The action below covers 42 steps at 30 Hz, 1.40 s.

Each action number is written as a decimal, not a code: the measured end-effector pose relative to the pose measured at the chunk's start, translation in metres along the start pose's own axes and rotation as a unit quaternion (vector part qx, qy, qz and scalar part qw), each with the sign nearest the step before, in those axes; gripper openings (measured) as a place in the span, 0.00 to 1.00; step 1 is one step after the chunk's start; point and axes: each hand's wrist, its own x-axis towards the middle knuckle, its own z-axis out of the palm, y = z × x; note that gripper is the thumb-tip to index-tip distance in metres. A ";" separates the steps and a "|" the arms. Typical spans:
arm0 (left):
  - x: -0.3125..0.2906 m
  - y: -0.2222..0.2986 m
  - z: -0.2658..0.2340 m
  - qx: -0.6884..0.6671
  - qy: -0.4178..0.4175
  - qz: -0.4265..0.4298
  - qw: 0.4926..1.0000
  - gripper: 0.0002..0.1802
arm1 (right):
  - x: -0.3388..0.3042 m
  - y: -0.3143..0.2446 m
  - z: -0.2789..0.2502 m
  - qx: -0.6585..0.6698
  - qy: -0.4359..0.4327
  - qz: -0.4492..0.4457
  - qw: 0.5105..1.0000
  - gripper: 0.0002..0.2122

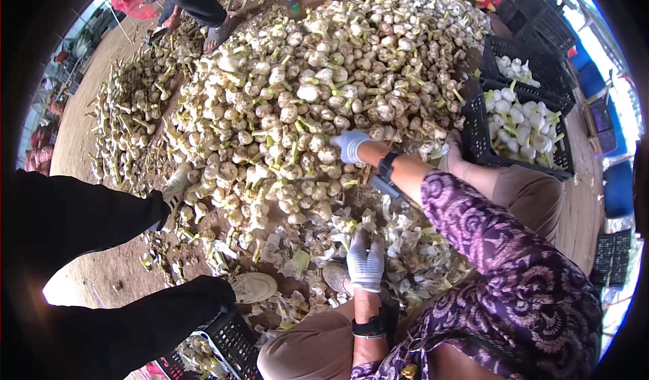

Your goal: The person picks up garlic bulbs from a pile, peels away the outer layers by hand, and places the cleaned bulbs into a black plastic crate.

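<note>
A wide heap of garlic bulbs [270, 157] with soil-stained skins and short green stems spreads ahead of me. My right hand [353, 146], in a white glove, reaches across to the heap's near right side. Its fingertips are blurred against the bulbs, so whether they grip one is unclear. Lower down, my left hand [366, 265] wears a striped white glove with greyed fingertips. Those fingers stretch forward and slightly apart over loose peelings [419, 251], with nothing plainly held. A dark flat object [389, 188] sits under my right wrist by a black band.
Black crates with clean white bulbs [524, 123] stand right, beside my bent knee. Another crate [230, 343] holds peelings at lower left. A person's dark-trousered legs [135, 319] extend in from the left. Someone's foot [215, 37] and a plastic cup [294, 3] are at the far edge.
</note>
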 end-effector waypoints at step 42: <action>-0.008 0.027 0.008 -0.121 0.070 0.120 0.983 0.37 | -0.209 -0.002 0.060 0.664 0.112 -0.141 0.726 0.23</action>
